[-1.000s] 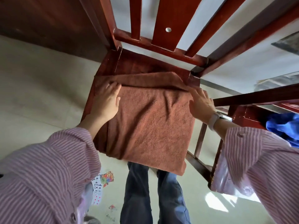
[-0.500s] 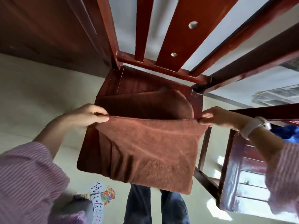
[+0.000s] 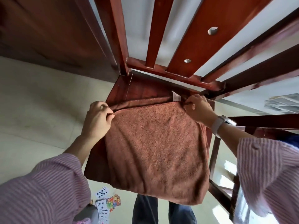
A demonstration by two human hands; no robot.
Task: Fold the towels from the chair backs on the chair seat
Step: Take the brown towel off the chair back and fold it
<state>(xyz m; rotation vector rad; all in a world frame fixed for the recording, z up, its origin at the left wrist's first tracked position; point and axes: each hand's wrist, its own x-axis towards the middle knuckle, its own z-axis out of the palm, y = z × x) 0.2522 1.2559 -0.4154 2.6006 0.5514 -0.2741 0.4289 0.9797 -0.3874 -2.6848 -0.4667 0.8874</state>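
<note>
A brown towel (image 3: 155,149) lies folded on the red wooden chair seat (image 3: 123,89), its near edge hanging over the seat's front. My left hand (image 3: 97,120) pinches the towel's far left corner. My right hand (image 3: 197,107) pinches the far right corner, close to a small white label (image 3: 175,97). The top layer's far edge lies almost on the lower layer's edge, near the chair back (image 3: 200,36).
A second red chair (image 3: 258,120) stands to the right with a blue cloth (image 3: 291,141) on it. Playing cards (image 3: 105,202) lie on the pale floor below the seat. My legs stand just in front of the seat. A dark wooden panel fills the upper left.
From resting flat on the towel, both hands took its near corners, lifted them and carried them to the far edge, folding the towel in half on the seat.
</note>
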